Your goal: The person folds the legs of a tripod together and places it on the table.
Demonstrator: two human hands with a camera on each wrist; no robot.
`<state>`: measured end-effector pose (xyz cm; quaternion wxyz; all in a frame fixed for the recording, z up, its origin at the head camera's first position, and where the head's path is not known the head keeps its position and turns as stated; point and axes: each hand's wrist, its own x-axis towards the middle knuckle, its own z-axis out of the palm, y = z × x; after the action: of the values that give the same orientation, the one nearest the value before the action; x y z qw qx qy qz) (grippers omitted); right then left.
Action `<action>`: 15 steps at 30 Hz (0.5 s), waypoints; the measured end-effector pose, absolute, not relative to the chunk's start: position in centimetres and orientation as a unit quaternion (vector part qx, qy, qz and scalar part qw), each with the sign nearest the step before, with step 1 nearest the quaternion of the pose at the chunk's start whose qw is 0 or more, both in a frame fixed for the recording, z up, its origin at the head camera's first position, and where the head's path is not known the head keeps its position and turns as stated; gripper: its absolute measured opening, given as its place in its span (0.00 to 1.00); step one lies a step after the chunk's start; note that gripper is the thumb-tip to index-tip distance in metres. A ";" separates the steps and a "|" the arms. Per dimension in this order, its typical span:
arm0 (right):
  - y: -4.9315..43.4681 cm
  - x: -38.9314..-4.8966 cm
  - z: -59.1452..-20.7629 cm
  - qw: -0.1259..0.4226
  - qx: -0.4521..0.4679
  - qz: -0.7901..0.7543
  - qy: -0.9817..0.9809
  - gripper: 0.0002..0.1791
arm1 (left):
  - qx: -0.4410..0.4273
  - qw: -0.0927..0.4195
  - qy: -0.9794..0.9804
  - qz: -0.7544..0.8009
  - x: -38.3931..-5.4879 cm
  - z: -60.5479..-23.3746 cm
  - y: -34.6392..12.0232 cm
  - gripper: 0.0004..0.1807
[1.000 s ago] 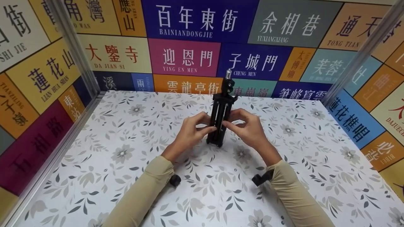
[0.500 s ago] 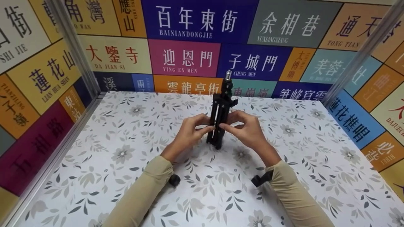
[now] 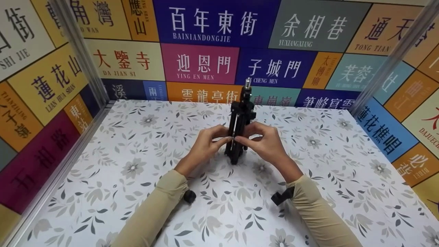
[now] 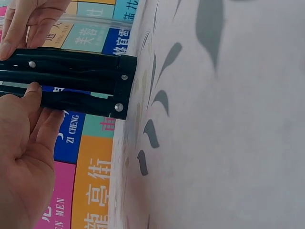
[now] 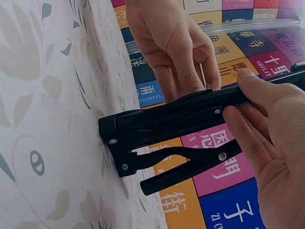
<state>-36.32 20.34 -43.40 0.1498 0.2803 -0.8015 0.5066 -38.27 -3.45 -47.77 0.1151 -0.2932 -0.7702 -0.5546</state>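
Observation:
A folded black light stand (image 3: 241, 115) stands almost upright on the table, its silver stud (image 3: 247, 83) at the top. My left hand (image 3: 205, 140) pinches the legs from the left between thumb and fingers. From the right, my right hand (image 3: 270, 142) holds them the same way, its thumb near the left thumb. In the right wrist view, one leg end (image 5: 159, 181) sits slightly apart from the lower bracket (image 5: 119, 148), which is right at the tabletop. Silver rivets (image 4: 119, 107) show on the bracket in the left wrist view.
A white tabletop with a grey leaf and flower print (image 3: 137, 206) lies under both arms. Colourful panels with large characters (image 3: 200, 63) wall in the back and sides. Clear corner posts (image 3: 85, 58) stand at the edges. Black camera mounts (image 3: 283, 195) hang at both wrists.
The light stand has turned about its upright axis, so its legs look narrower from the front. My right hand has shifted slightly left with it; the left hand has barely moved.

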 end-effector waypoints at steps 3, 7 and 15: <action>20.3 -36.4 -43.4 0.150 0.287 0.508 -0.798 0.13 | -0.294 0.117 -0.771 -0.552 -38.3 -47.7 -3.5 0.11; 20.3 -36.5 -43.4 0.144 0.293 0.511 -0.796 0.13 | -0.296 0.116 -0.773 -0.548 -38.3 -47.7 -3.4 0.11; 21.7 -37.0 -43.2 0.136 0.298 0.527 -0.784 0.11 | -0.293 0.086 -0.751 -0.585 -38.4 -47.7 -3.6 0.19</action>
<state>-37.00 21.73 -43.19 0.1357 0.2983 -0.7844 0.5266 -38.42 -3.58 -47.71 0.0863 -0.2932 -0.7509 -0.5854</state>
